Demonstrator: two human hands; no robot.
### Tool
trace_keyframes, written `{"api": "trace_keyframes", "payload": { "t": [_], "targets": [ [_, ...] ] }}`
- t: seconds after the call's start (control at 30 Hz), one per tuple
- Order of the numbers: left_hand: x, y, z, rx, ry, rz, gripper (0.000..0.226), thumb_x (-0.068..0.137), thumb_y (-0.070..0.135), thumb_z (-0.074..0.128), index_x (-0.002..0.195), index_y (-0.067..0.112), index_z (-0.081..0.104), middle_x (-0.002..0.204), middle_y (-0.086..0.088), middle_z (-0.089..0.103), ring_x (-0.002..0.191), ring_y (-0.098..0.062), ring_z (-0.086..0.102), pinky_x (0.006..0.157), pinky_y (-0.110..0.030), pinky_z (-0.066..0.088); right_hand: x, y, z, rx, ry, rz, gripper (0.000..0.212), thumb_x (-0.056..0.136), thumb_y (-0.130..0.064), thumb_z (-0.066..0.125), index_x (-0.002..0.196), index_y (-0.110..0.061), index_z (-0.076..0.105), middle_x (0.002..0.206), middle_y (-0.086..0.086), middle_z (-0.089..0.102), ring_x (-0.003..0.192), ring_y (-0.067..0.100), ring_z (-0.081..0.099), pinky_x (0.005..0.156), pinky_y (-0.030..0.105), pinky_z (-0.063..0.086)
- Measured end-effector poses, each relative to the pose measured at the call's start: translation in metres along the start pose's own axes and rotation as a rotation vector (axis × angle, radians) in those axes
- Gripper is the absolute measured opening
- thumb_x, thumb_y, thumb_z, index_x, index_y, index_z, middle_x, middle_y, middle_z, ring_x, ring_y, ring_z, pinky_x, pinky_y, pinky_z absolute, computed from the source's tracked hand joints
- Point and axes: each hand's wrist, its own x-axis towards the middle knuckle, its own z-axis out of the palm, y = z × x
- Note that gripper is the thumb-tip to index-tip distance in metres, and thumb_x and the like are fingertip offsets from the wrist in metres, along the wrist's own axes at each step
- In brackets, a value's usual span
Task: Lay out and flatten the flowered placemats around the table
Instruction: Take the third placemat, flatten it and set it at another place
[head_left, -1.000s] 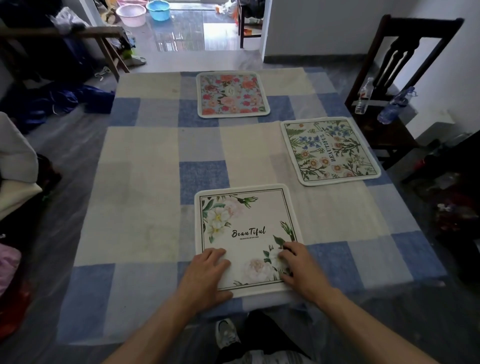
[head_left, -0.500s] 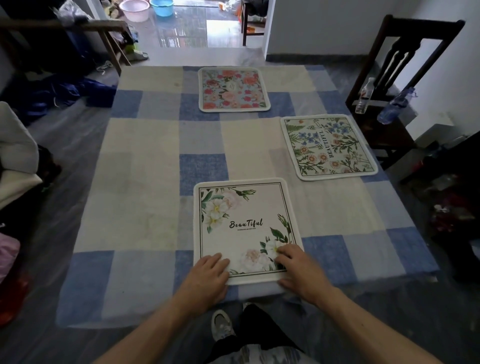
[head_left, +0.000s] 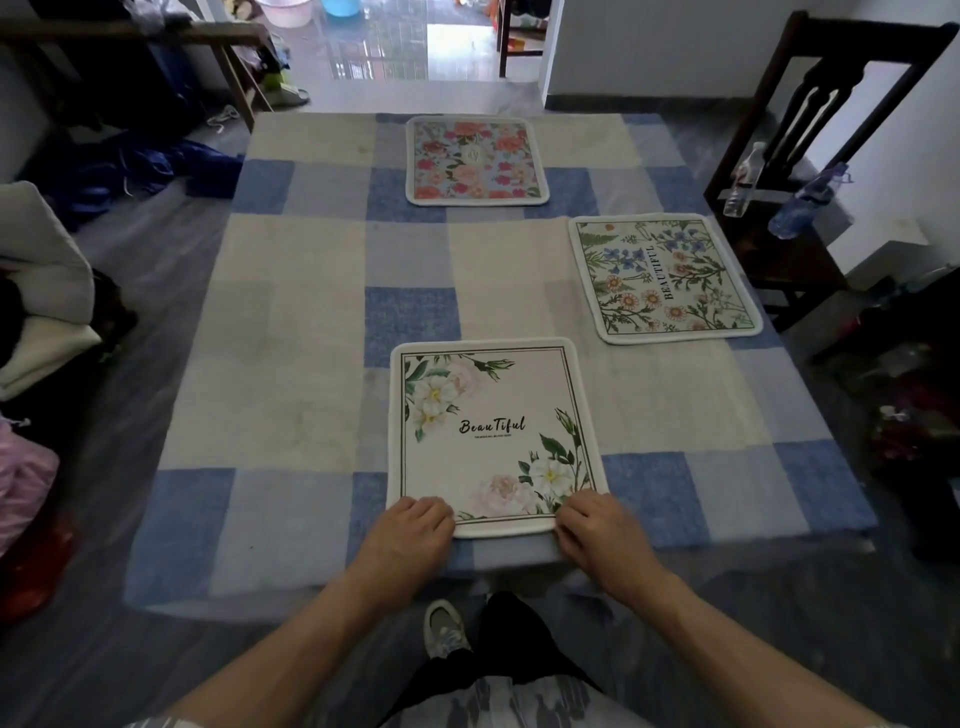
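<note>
Open reach over tablecloth (head_left: 291, 364) left of near placemat (head_left: 493, 395); chair (head_left: 779, 249), bottles (head_left: 743, 182) crowd right edge.

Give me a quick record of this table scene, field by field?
Surface: checked blue and cream tablecloth
Mats laid: three
Near mat: white placemat, reads "Beautiful", lying flat
Right mat: daisy placemat
Far mat: pink placemat
Left hand: grips white placemat's near left corner
Right hand: grips its near right corner

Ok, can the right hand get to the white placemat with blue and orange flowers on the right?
Probably yes. The right hand sits at a corner of the pale-flowered placemat, and only bare blue-checked tablecloth lies between it and the white placemat with blue and orange flowers.
</note>
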Motion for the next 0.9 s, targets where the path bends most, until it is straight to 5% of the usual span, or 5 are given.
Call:
{"api": "trace_keyframes", "payload": {
  "t": [0.3, 0.5, 0.9],
  "targets": [
    [-0.005, 0.005, 0.002, -0.013, -0.101, -0.036, 0.021, 0.069, 0.023, 0.077, 0.085, 0.015, 0.065, 0.093, -0.002, 0.065, 0.082, -0.022, 0.058, 0.061, -0.033, 0.049, -0.007, -0.003, 0.002, 0.002, -0.125, 0.059, 0.004, 0.08, -0.014, 0.07, 0.08, -0.012, 0.067, 0.084, 0.005, 0.064, 0.08, 0.025, 0.059, 0.064, 0.036, 0.048],
    [-0.005, 0.007, -0.019, 0.004, -0.139, -0.118, 0.02, 0.07, 0.027, 0.077, 0.083, 0.016, 0.068, 0.095, -0.003, 0.068, 0.082, -0.024, 0.063, 0.062, -0.033, 0.053, -0.006, 0.004, 0.001, 0.021, -0.183, 0.105, 0.023, 0.085, -0.021, 0.066, 0.107, -0.016, 0.067, 0.111, 0.002, 0.062, 0.102, 0.021, 0.054, 0.085, 0.032, 0.047],
    [-0.003, 0.013, -0.028, -0.008, -0.182, -0.224, 0.021, 0.075, 0.026, 0.073, 0.089, 0.012, 0.069, 0.102, -0.007, 0.069, 0.09, -0.027, 0.064, 0.068, -0.037, 0.055, -0.001, 0.007, 0.006, -0.012, -0.234, 0.13, 0.037, 0.082, -0.023, 0.069, 0.119, -0.02, 0.063, 0.124, -0.001, 0.057, 0.113, 0.019, 0.051, 0.093, 0.033, 0.047]
  ]
}}
